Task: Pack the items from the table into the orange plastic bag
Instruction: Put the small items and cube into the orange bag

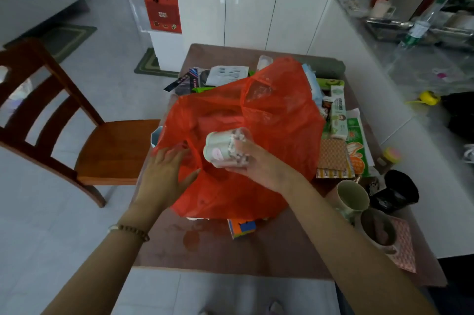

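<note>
The orange plastic bag [269, 114] lies spread over the middle of the small brown table [230, 250], covering part of the items. My right hand [259, 160] is shut on a clear plastic tub with a white lid [225, 146], held on its side just above the bag's mouth. My left hand [164, 168] grips the bag's left edge, fingers partly under the thin plastic. Green snack packets [338, 114] and a patterned pouch [333, 158] lie to the bag's right. A colourful cube box [242, 228] pokes out from under the bag's near edge.
Two mugs [352, 199] and a black pouch [395, 191] stand at the table's right front. Papers and dark packets [225, 74] lie behind the bag. A wooden chair [77, 135] stands to the left, white cabinets [251, 14] behind, a glass counter at right.
</note>
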Tool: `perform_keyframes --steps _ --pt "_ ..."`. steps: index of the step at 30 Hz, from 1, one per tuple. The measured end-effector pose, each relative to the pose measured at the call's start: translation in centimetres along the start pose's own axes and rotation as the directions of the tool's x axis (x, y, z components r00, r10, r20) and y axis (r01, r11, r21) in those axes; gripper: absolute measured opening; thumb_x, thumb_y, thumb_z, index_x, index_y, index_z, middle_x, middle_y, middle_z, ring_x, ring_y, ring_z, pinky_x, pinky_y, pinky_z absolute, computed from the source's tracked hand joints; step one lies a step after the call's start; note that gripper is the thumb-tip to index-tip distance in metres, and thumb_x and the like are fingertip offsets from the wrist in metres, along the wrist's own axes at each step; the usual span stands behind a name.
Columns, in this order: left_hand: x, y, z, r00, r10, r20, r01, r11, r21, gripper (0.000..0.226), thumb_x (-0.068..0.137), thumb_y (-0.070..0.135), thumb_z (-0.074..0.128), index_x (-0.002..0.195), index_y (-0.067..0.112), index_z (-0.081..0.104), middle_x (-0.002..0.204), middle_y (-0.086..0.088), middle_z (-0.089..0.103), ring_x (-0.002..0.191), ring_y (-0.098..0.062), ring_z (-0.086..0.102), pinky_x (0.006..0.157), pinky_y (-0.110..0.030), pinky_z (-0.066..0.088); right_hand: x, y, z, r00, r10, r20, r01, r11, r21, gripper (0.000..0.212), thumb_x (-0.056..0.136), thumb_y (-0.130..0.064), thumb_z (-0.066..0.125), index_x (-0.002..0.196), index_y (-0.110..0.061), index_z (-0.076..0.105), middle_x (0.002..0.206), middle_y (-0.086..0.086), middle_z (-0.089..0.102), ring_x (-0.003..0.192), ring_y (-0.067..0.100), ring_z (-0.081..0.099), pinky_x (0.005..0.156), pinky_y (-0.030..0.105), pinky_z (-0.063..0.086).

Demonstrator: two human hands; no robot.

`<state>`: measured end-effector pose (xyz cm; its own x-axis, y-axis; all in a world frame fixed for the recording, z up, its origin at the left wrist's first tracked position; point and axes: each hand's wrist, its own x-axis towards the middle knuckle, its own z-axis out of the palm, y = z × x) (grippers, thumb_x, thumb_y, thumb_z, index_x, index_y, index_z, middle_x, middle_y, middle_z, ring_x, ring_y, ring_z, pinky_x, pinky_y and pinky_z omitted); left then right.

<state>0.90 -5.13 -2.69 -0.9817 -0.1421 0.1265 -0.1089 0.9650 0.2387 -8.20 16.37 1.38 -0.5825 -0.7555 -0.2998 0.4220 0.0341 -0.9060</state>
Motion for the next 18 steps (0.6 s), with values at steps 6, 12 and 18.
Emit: perform_keyframes --steps 6,12,18 --pt "0.4 -1.5 1.3 0.984 -0.076 0.159 0.056 0.99 0.127 0.091 0.074 0.081 0.011 0.134 0.024 0.047 0.131 -0.012 0.059 0.128 -0.034 0.047 0.111 -0.047 0.028 8.6 4.5 -2.9 0.828 0.258 -0.497 -0.412 0.882 -0.228 0.05 0.074 -0.04 0.076 0.112 -0.009 0.066 0.107 0.011 0.07 0.081 0.018 0.063 0.07 0.025 0.051" --pt "0.3 -1.5 0.6 0.988 -0.038 0.151 0.046 0.998 -0.052 0.097 0.059 0.091 0.013 0.102 0.022 0.067 0.093 0.001 0.072 0.085 -0.017 0.066 0.076 -0.026 0.045 8.4 4.5 -4.4 0.806 0.038 -0.591 -0.378 0.801 -0.464 0.041 0.087 -0.043 0.06 0.104 -0.006 0.066 0.114 0.012 0.065 0.103 0.023 0.061 0.083 0.03 0.046" --pt "-1.4 -1.5 0.8 0.972 -0.208 0.11 0.235 0.895 -0.379 0.047 0.08 0.041 0.067 0.121 0.022 0.056 0.107 -0.008 0.068 0.087 -0.021 0.065 0.071 -0.029 0.049 -5.0 5.9 1.2 0.686 -0.507 -0.522 0.099 0.776 -0.623 0.017 0.083 -0.018 0.07 0.071 -0.015 0.058 0.068 -0.002 0.059 0.065 0.003 0.054 0.063 0.013 0.043"
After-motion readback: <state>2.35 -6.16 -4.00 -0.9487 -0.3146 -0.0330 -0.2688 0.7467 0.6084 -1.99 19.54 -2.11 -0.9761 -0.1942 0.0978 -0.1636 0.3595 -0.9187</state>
